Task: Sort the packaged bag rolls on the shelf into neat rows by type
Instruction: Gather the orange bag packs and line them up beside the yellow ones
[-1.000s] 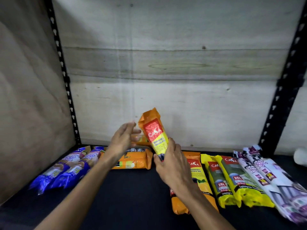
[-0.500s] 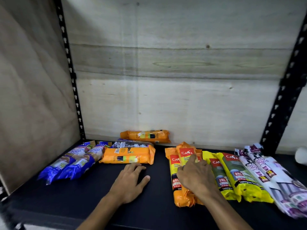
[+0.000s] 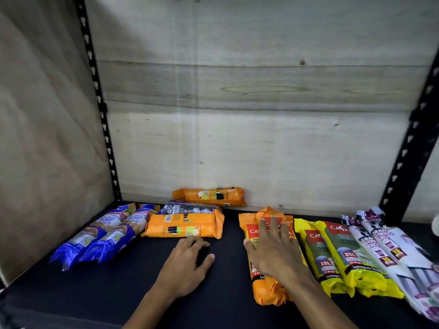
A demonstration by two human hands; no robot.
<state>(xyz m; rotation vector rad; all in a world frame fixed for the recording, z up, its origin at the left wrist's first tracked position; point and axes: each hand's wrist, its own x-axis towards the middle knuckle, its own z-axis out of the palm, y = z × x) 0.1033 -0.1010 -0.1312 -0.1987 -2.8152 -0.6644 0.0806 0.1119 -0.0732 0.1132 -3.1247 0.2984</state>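
Right hand [image 3: 273, 251] now flat, hiding orange packs [image 3: 266, 290].

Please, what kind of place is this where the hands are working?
Probably a shop or storeroom shelf: a black shelf board, perforated metal uprights with plywood backing, and retail packs like yellow bag rolls laid in rows.

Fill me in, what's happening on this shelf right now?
A person is sorting bag rolls by type. The right hand lies flat on the orange packs, beside the yellow packs and white packs. The left hand rests on the bare shelf. Blue packs sit at left; three packs farther back lie crosswise, unsorted.
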